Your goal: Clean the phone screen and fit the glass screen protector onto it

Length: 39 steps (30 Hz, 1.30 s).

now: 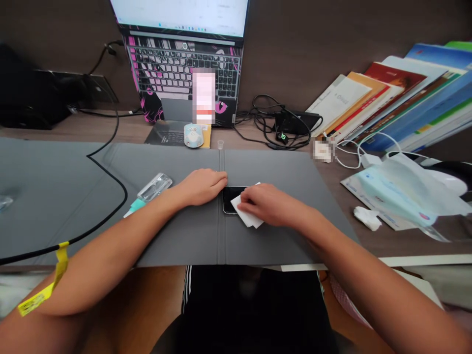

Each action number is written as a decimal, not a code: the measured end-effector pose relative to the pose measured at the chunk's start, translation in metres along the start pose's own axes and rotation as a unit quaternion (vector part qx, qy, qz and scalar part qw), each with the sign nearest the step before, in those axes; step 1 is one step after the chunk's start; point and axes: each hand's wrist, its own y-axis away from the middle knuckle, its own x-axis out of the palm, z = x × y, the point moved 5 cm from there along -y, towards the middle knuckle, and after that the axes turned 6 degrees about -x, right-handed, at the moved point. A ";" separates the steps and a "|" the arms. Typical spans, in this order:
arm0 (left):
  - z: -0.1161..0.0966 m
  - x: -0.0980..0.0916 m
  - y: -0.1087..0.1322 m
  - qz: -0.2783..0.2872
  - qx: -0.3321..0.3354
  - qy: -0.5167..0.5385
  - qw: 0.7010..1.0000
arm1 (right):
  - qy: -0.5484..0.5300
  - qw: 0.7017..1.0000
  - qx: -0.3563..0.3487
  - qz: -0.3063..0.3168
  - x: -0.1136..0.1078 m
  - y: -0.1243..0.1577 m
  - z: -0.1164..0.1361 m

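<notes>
A smartphone point(229, 200) with a dark screen lies flat on the grey desk mat point(177, 241). My left hand point(204, 187) rests on the mat with its fingers together, the fingertips at the phone's upper left corner. In my right hand point(271, 204) a folded white wipe point(249, 216) is pinched and lies over the phone's right part, hiding it. Left of my left hand, partly behind the forearm, are a clear plastic case point(155, 187) and a turquoise-and-white item point(135, 206).
A laptop point(184, 73) stands open at the back, with a mouse point(193, 135) before it. Black cables point(269, 123) coil beside leaning books point(387, 98). At right lie a crumpled tissue point(368, 218) and a plastic packet point(398, 191). A black cord point(121, 196) crosses the mat's left side.
</notes>
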 end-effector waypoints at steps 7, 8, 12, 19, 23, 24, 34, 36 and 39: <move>-0.001 0.000 0.002 0.000 0.013 -0.005 1.000 | 0.005 1.000 -0.010 -0.001 0.001 -0.020 0.019; -0.001 0.000 0.001 0.000 0.013 -0.006 1.000 | 0.005 1.000 -0.006 -0.001 0.000 -0.017 0.013; -0.001 0.000 0.001 0.001 0.007 -0.006 1.000 | 0.004 1.000 0.017 0.001 -0.002 0.003 -0.014; 0.000 0.000 0.001 -0.003 0.005 -0.001 1.000 | 0.016 1.000 0.018 0.000 0.000 0.002 0.009; 0.000 -0.001 0.002 -0.005 0.010 0.003 1.000 | 0.020 1.000 0.013 -0.015 -0.001 -0.021 0.024; 0.000 -0.002 0.002 -0.007 0.010 0.004 1.000 | 0.020 0.999 0.016 -0.018 -0.002 -0.025 0.021; 0.000 -0.001 0.000 -0.020 -0.003 0.015 1.000 | 0.017 0.999 0.038 -0.019 -0.004 0.004 -0.020; 0.001 -0.001 0.000 -0.019 -0.004 0.014 1.000 | 0.018 1.000 0.021 -0.013 -0.001 0.001 -0.006; 0.001 -0.001 0.000 -0.020 0.000 0.016 1.000 | 0.022 1.000 0.007 -0.016 -0.002 -0.017 0.011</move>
